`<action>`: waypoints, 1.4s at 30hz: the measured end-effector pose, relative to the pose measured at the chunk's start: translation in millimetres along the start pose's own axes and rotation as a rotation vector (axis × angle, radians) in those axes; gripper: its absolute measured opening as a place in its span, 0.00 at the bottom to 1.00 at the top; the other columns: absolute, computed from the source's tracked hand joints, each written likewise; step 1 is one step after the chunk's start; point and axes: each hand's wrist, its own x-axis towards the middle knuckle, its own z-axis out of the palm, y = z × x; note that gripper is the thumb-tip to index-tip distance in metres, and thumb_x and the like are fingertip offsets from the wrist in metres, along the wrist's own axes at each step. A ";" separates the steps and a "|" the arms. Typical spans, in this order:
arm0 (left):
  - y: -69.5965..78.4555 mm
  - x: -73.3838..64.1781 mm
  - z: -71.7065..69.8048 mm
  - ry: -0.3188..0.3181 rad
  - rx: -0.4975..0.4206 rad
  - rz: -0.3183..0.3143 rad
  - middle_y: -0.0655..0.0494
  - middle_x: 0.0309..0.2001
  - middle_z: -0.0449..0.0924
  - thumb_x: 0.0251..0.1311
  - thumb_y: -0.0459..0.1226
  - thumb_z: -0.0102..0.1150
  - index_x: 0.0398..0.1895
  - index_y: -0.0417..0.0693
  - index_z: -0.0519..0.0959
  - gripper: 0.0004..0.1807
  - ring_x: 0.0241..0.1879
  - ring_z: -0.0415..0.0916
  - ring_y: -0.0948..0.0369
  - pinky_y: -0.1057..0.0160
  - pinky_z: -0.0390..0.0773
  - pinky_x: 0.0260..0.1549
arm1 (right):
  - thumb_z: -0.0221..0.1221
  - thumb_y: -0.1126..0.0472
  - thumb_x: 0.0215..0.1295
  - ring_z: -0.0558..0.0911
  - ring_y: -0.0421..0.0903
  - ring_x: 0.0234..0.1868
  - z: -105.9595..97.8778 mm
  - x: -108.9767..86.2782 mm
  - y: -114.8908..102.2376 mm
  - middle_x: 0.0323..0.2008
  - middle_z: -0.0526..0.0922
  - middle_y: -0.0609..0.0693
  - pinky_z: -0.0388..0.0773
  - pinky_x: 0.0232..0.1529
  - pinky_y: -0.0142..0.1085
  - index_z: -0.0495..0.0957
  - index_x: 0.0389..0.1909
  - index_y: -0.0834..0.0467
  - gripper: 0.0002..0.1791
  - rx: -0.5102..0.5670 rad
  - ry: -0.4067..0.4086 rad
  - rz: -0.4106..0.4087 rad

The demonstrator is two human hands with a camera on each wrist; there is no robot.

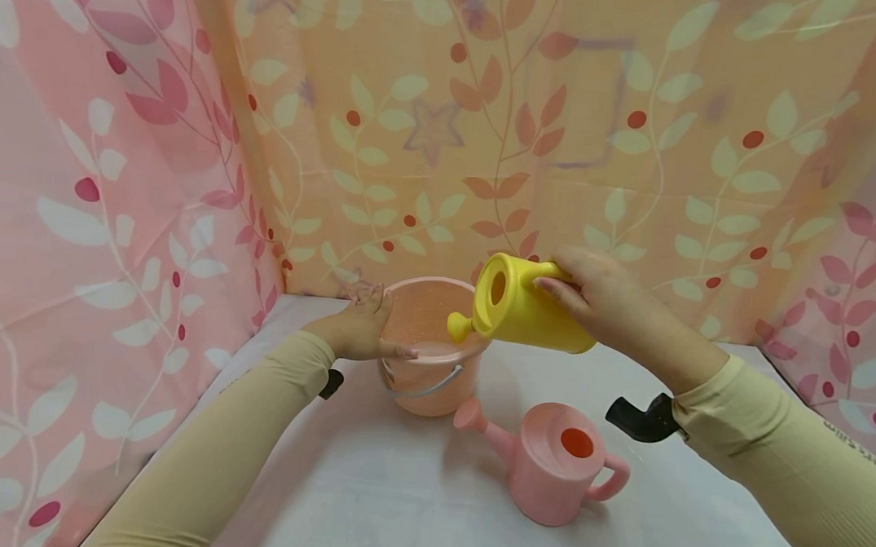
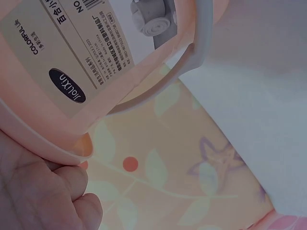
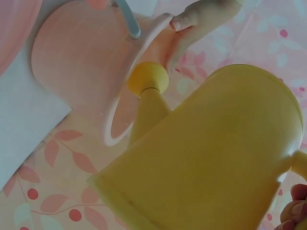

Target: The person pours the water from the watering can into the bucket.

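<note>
My right hand point(image 1: 591, 292) grips the handle of a yellow watering can point(image 1: 532, 306), tilted with its spout toward the left. In the right wrist view, the can's round spout head point(image 3: 148, 78) is at the mouth of a pale pink bucket point(image 3: 76, 72). The left hand point(image 1: 358, 327) holds the bucket's rim at its left side, thumb along the front. The left wrist view shows curled fingers point(image 2: 76, 191) against the rim and a printed label point(image 2: 86, 48) on the bucket. No water is visible leaving the spout.
A pink watering can point(image 1: 550, 466) stands upright on the white tabletop point(image 1: 369, 499), in front of the bucket and to its right, its spout pointing left. The bucket's grey bail handle point(image 1: 426, 387) hangs at the front. Leaf-patterned cloth point(image 1: 385, 141) encloses the back and sides.
</note>
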 end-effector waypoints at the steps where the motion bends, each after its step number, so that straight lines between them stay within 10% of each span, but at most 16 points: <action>1: -0.1 -0.1 0.0 0.002 0.001 0.002 0.32 0.69 0.30 0.43 0.75 0.42 0.69 0.30 0.39 0.66 0.68 0.29 0.40 0.43 0.41 0.64 | 0.58 0.59 0.61 0.68 0.44 0.26 0.2 0.3 0.1 0.22 0.70 0.48 0.68 0.27 0.36 0.71 0.28 0.58 0.08 0.003 0.000 -0.002; 42: 3.6 -2.7 -4.4 -0.027 -0.006 -0.014 0.33 0.69 0.30 0.44 0.75 0.42 0.69 0.32 0.39 0.66 0.68 0.29 0.42 0.45 0.40 0.64 | 0.63 0.60 0.55 0.67 0.44 0.27 5.0 6.9 -4.6 0.21 0.70 0.46 0.66 0.28 0.35 0.71 0.26 0.57 0.10 -0.055 0.024 -0.145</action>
